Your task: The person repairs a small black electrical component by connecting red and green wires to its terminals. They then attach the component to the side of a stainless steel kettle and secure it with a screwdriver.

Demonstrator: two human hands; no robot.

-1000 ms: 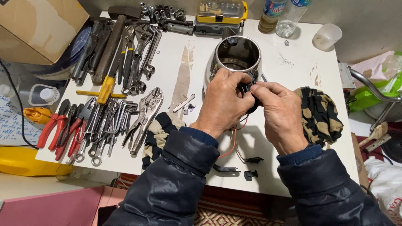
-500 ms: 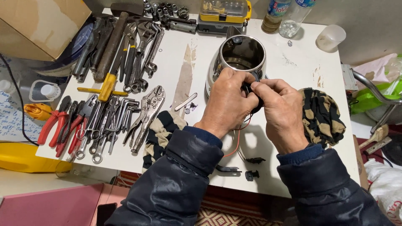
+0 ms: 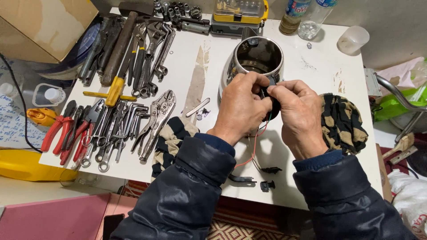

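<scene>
A shiny steel electric kettle (image 3: pixel 255 55) without its lid stands on the white table (image 3: pixel 187 66). My left hand (image 3: pixel 242 106) grips the kettle's side near the rim. My right hand (image 3: pixel 300 115) pinches a black plastic handle part (image 3: pixel 271 91) at the same spot, fingertips of both hands meeting there. Thin red and dark wires (image 3: pixel 253 151) hang from beneath my hands down to the tabletop. Small black plastic pieces (image 3: pixel 267 178) lie near the table's front edge, between my dark sleeves.
Many wrenches, pliers and a hammer (image 3: pixel 120 84) cover the table's left half, with locking pliers (image 3: pixel 155 122) closest. A patterned cloth (image 3: pixel 342 122) lies right, another (image 3: pixel 171 140) under my left forearm. A yellow bit case (image 3: pixel 238 13), bottles (image 3: pixel 307 15) and plastic cup (image 3: pixel 352 40) stand at the back.
My hands stay at the kettle's handle side; the fingers have shifted slightly on the black part. The kettle has not visibly moved.
</scene>
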